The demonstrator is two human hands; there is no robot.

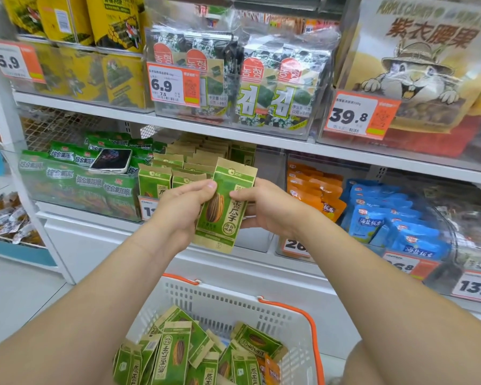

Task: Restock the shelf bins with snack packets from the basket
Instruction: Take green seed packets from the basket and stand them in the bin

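- Holding one green sunflower-seed packet [222, 207] upright in front of the shelf bin [178, 173], both hands pinch it — left hand [178, 209] fingers curled on its left edge, right hand [270, 207] fingers on its right edge.
- The bin behind holds rows of matching packets; count unclear.
- White basket [233, 304] with orange handle sits below — at least seven more such packets inside.
- One phone [112, 160] lies on the green packs in the left-hand bin.
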